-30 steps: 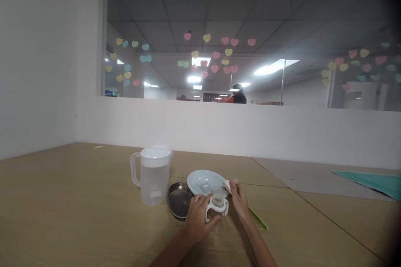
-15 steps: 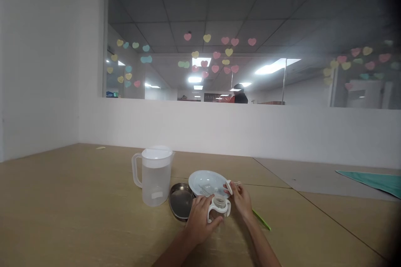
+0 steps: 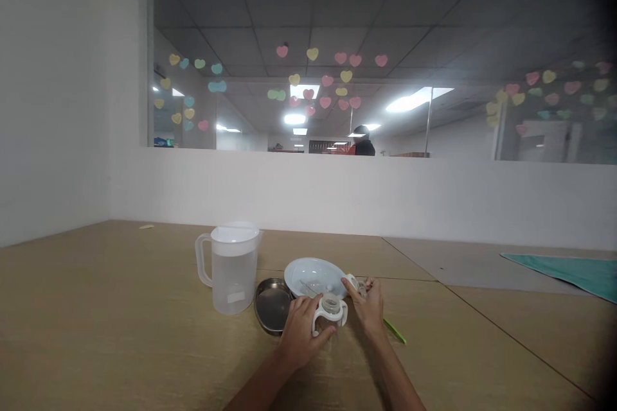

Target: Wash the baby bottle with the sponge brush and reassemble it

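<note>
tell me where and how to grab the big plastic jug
Best take the jug by its handle, coming from the left: the loop juts out on that side, away from the spout, and the jug stands upright. The left hand seems the natural choice, though it is holding the bottle.

Dim, greyish light; ceiling lights (image 3: pixel 418 100) glare through the window (image 3: pixel 270 32); wide-angle edges stretch, the right corners blackened.
</note>
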### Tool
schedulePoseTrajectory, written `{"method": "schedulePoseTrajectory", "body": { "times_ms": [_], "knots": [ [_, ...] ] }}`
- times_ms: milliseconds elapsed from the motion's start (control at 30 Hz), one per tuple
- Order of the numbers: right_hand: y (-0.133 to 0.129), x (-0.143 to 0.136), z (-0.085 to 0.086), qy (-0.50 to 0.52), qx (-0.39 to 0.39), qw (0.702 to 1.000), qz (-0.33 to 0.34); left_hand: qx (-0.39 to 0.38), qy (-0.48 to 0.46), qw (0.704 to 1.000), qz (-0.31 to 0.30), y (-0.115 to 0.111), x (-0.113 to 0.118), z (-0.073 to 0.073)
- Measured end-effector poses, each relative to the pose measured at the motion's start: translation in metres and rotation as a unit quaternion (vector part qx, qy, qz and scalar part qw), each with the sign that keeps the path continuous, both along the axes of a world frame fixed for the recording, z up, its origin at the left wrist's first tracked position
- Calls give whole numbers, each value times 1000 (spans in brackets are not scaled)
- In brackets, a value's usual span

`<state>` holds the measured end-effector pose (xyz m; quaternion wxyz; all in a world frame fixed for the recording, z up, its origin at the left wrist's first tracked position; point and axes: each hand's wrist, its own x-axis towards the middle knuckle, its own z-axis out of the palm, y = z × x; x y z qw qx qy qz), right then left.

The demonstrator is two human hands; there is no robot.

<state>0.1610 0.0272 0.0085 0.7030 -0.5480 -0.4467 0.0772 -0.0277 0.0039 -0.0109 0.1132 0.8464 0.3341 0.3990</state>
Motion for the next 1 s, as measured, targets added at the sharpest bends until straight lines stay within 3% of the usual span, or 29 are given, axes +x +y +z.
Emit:
{"method": "schedulePoseTrajectory", "body": {
  "times_ms": [167,433,600,633,700,767,833,933,1000],
  "knots": [
    [-2,5,3,-30,17,999,18,4,-4,1000,3,0,0,-1],
    [-2,1,-3,-95,-50,994,35,5,-5,1000,20,-1,0,-3],
    [-4,0,-5,-192,-92,977,-1,120,49,991,-19,5,-17,5],
    [-3,0,-5,-213,-88,973,3,156,47,987,5,9,-23,6],
    [-1,2,-7,-238,-81,968,22,216,3,968,126,19,-38,4],
    [3,3,-8,-232,-72,969,31,251,-58,924,281,32,-54,2],
    [6,5,-10,-200,-51,979,1,259,-102,877,392,43,-68,0],
    [8,6,-11,-139,-19,988,-68,229,-149,828,489,55,-83,0],
    [9,5,-11,-101,-27,993,-52,190,-180,806,531,58,-86,1]
  ]
}}
